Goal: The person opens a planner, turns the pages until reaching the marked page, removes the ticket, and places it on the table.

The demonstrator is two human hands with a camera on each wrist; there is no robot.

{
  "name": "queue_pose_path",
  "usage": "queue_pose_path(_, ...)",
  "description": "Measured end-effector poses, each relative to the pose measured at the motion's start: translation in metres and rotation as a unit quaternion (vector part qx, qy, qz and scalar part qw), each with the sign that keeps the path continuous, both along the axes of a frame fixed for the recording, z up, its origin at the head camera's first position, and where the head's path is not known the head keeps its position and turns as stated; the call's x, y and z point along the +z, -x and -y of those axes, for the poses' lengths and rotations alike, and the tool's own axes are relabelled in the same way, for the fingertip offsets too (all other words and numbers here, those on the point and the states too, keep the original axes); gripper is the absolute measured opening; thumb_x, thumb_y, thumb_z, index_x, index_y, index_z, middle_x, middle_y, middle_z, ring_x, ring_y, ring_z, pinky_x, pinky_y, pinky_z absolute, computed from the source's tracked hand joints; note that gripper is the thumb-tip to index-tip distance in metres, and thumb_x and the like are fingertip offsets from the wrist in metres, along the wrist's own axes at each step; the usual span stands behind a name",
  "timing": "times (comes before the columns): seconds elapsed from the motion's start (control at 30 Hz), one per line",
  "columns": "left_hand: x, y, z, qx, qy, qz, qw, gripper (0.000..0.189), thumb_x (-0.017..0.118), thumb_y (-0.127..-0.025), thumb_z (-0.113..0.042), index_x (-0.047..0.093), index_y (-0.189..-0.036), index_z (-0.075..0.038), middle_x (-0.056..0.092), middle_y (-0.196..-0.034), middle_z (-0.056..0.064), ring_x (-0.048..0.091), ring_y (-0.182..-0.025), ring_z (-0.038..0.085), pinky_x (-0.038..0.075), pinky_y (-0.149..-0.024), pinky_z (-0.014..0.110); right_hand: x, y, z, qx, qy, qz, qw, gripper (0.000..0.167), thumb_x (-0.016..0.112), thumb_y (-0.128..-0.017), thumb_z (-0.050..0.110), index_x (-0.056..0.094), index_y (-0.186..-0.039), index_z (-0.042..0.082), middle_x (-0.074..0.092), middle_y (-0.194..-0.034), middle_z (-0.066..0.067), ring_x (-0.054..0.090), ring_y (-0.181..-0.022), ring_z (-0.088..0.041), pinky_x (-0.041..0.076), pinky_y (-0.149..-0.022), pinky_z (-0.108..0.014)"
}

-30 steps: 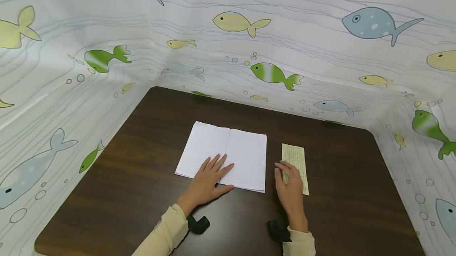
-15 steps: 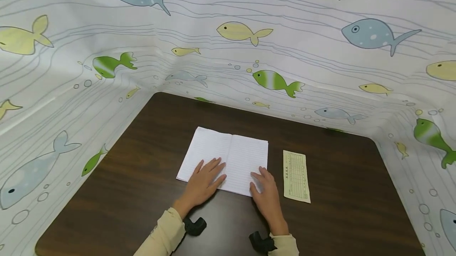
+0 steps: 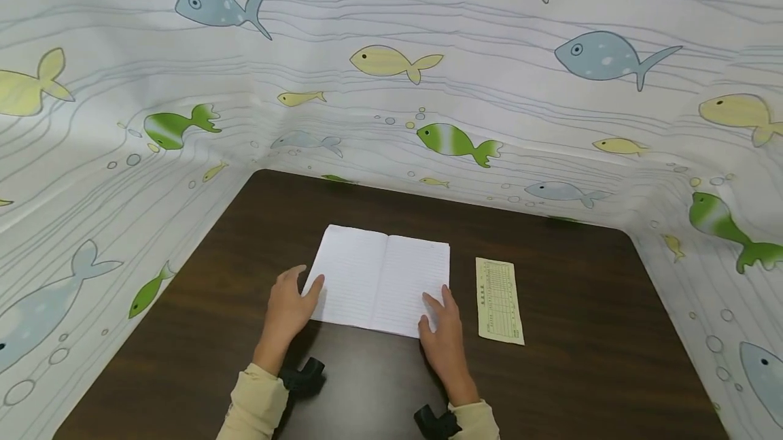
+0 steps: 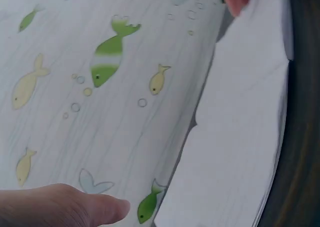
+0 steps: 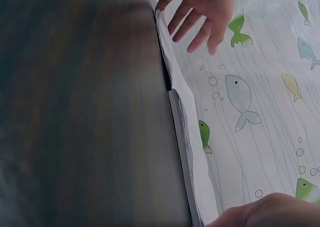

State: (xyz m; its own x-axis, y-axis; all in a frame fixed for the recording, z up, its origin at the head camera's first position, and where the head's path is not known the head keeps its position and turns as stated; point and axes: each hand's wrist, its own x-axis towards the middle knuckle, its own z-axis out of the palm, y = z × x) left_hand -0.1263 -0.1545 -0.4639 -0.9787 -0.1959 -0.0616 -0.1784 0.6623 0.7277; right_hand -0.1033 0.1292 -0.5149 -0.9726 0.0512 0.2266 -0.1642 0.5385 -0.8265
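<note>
An open lined notebook point(image 3: 351, 273) lies flat on the dark table, its blank pages facing up. My left hand point(image 3: 284, 307) is at its left edge, the fingers loosely spread and the thumb over the page corner. At the lower right corner, my right hand point(image 3: 445, 341) rests with relaxed fingers, two of them along the right edge and the thumb at the bottom edge. The right wrist view shows the left hand point(image 5: 205, 12) with fingers spread beyond the notebook point(image 5: 187, 122). Low in that view, the right hand point(image 5: 275, 212) meets the page edge.
A pale yellow-green printed slip point(image 3: 500, 300) lies to the right of the notebook. The brown wooden table point(image 3: 569, 304) has rounded corners. White sheeting point(image 3: 526, 113) printed with fish rises around its back and sides. Black straps with mounts are on both wrists.
My right hand has come left from the yellow-green slip to the notebook's right side. My left hand has slid off the pages to the left edge.
</note>
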Motion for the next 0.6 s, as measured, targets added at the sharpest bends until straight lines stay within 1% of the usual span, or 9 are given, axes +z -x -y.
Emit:
queue_pose_path(0.1, 0.003, 0.001, 0.007, -0.006, -0.032, 0.019, 0.9993, 0.065, 0.055, -0.107, -0.036, 0.041, -0.15, 0.01, 0.035, -0.152, 0.04, 0.037, -0.138, 0.059, 0.036, -0.108, 0.072, 0.0, 0.0, 0.0, -0.006, 0.004, 0.004, 1.0, 0.036, 0.063, -0.092, -0.008, 0.066, -0.128, -0.012, 0.036, -0.155, -0.037, 0.033, -0.145, -0.055, 0.033, -0.113, -0.069)
queue_pose_path(0.2, 0.007, 0.002, 0.012, -0.009, -0.072, 0.031, 0.9969, 0.068, 0.054, -0.108, -0.037, 0.035, -0.153, 0.011, 0.039, -0.15, 0.04, 0.041, -0.137, 0.056, 0.04, -0.107, 0.068, -0.001, 0.0, 0.001, -0.011, 0.005, 0.006, 0.9999, 0.036, 0.063, -0.092, -0.007, 0.066, -0.128, -0.012, 0.036, -0.156, -0.037, 0.033, -0.146, -0.054, 0.033, -0.114, -0.068)
queue_pose_path(0.27, 0.01, 0.002, 0.012, -0.012, -0.103, 0.022, 0.9944, 0.069, 0.054, -0.108, -0.038, 0.033, -0.155, 0.008, 0.042, -0.15, 0.038, 0.044, -0.137, 0.052, 0.042, -0.107, 0.065, -0.001, 0.0, 0.002, -0.013, 0.005, 0.004, 0.9999, 0.036, 0.062, -0.092, -0.008, 0.066, -0.128, -0.013, 0.036, -0.155, -0.037, 0.033, -0.145, -0.054, 0.034, -0.113, -0.068)
queue_pose_path(0.33, 0.012, 0.001, 0.008, -0.019, -0.136, -0.015, 0.9904, 0.068, 0.057, -0.107, -0.034, 0.03, -0.158, 0.004, 0.047, -0.15, 0.034, 0.049, -0.135, 0.047, 0.043, -0.108, 0.059, -0.001, 0.0, 0.002, -0.015, 0.006, 0.001, 0.9999, 0.036, 0.062, -0.092, -0.008, 0.066, -0.127, -0.013, 0.037, -0.155, -0.037, 0.034, -0.145, -0.054, 0.034, -0.113, -0.068)
queue_pose_path(0.4, 0.011, 0.0, -0.002, -0.036, -0.161, -0.081, 0.983, 0.069, 0.063, -0.105, -0.027, 0.029, -0.16, -0.002, 0.051, -0.149, 0.028, 0.053, -0.133, 0.041, 0.046, -0.106, 0.049, -0.001, -0.001, 0.002, -0.016, 0.009, -0.003, 0.9998, 0.036, 0.063, -0.092, -0.009, 0.066, -0.127, -0.014, 0.037, -0.154, -0.037, 0.035, -0.145, -0.054, 0.035, -0.112, -0.068)
queue_pose_path(0.47, 0.008, -0.001, -0.016, -0.064, -0.181, -0.158, 0.9687, 0.073, 0.069, -0.101, -0.018, 0.029, -0.161, -0.007, 0.053, -0.15, 0.023, 0.056, -0.13, 0.037, 0.046, -0.103, 0.038, -0.001, -0.001, 0.001, -0.018, 0.011, -0.005, 0.9998, 0.036, 0.064, -0.091, -0.009, 0.066, -0.127, -0.013, 0.037, -0.154, -0.037, 0.035, -0.144, -0.055, 0.035, -0.112, -0.068)
queue_pose_path(0.53, 0.003, -0.003, -0.032, -0.105, -0.18, -0.222, 0.9524, 0.08, 0.075, -0.095, -0.011, 0.03, -0.162, -0.009, 0.054, -0.15, 0.019, 0.058, -0.128, 0.033, 0.046, -0.099, 0.029, -0.001, -0.001, 0.0, -0.021, 0.016, -0.008, 0.9996, 0.037, 0.066, -0.09, -0.008, 0.066, -0.127, -0.013, 0.037, -0.154, -0.038, 0.036, -0.143, -0.055, 0.036, -0.111, -0.068)
queue_pose_path(0.57, 0.0, -0.004, -0.04, -0.13, -0.173, -0.243, 0.9457, 0.083, 0.077, -0.093, -0.009, 0.03, -0.162, -0.01, 0.054, -0.151, 0.017, 0.058, -0.129, 0.032, 0.046, -0.099, 0.028, 0.0, -0.001, -0.001, -0.023, 0.017, -0.011, 0.9995, 0.038, 0.068, -0.09, -0.008, 0.066, -0.127, -0.013, 0.038, -0.153, -0.038, 0.037, -0.142, -0.056, 0.037, -0.11, -0.068)
queue_pose_path(0.6, -0.005, -0.005, -0.048, -0.157, -0.152, -0.26, 0.9406, 0.085, 0.078, -0.092, -0.009, 0.03, -0.162, -0.01, 0.053, -0.152, 0.015, 0.057, -0.131, 0.032, 0.047, -0.102, 0.029, 0.0, 0.0, -0.002, -0.026, 0.02, -0.016, 0.9993, 0.038, 0.069, -0.089, -0.007, 0.066, -0.127, -0.012, 0.038, -0.152, -0.038, 0.039, -0.141, -0.056, 0.038, -0.109, -0.068)
